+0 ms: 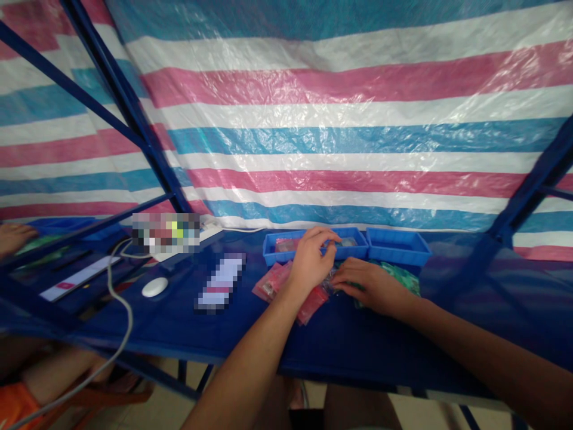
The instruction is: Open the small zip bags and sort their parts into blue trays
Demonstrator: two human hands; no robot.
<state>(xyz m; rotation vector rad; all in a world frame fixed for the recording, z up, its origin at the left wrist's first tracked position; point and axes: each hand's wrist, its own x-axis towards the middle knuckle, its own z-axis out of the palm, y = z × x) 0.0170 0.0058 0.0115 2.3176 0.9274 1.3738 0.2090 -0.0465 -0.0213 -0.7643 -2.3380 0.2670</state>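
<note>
My left hand [312, 258] reaches over the front wall of a blue plastic tray [275, 255], its fingers bent and apart, with nothing visible between them. Inside that tray lie small pink and clear packets [286, 245]. My right hand [371, 285] is just to the right, fingertips closed together at a small clear plastic bag [330, 282]; its contents are too small to make out. Pink plastic bags [312, 306] lie loosely under and beside my left wrist. Green plastic packets [398, 276] lie behind my right hand.
A second blue tray [398, 255] stands to the right. On the blue table [179, 325] are a blurred-out phone-like object [221, 283], a white oval object [154, 287] and a white cable [117, 288]. Blue metal posts [147, 149] frame the space. Another person's hand [15, 237] is at far left.
</note>
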